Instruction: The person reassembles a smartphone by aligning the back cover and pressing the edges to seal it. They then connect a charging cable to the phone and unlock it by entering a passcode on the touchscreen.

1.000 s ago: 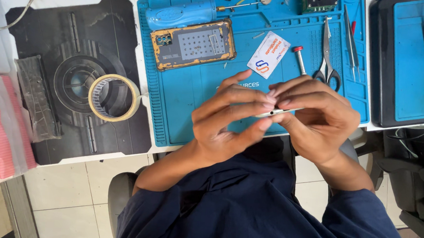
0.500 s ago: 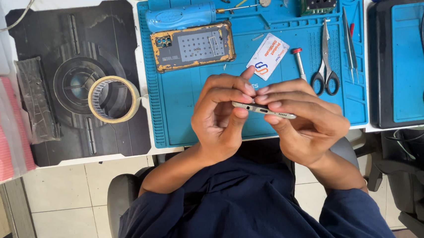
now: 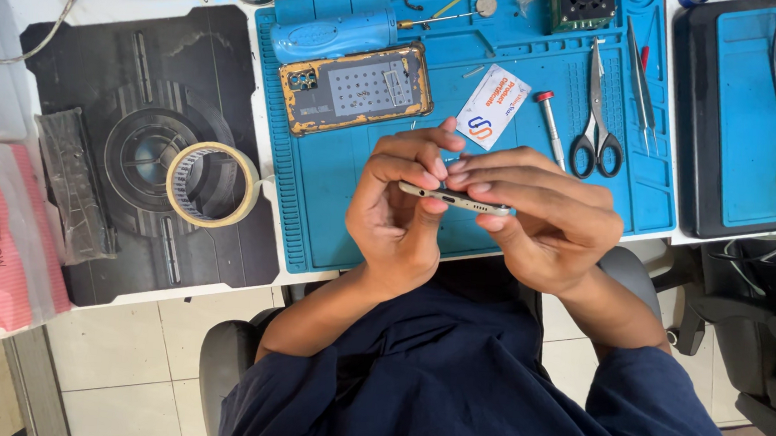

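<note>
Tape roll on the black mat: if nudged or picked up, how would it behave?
The tape roll lies flat on the black mat, so a push would probably slide it, not roll it. Its hollow core suggests it is light for its size. Set on edge, it would likely roll freely. Neither the left hand nor the right hand touches it.

A slim phone [image 3: 455, 199] with a glossy metallic edge, above a matt blue rubbery mat [image 3: 335, 196]; steel scissors [image 3: 598, 123] gleam; the tape roll [image 3: 213, 184] looks papery.
</note>
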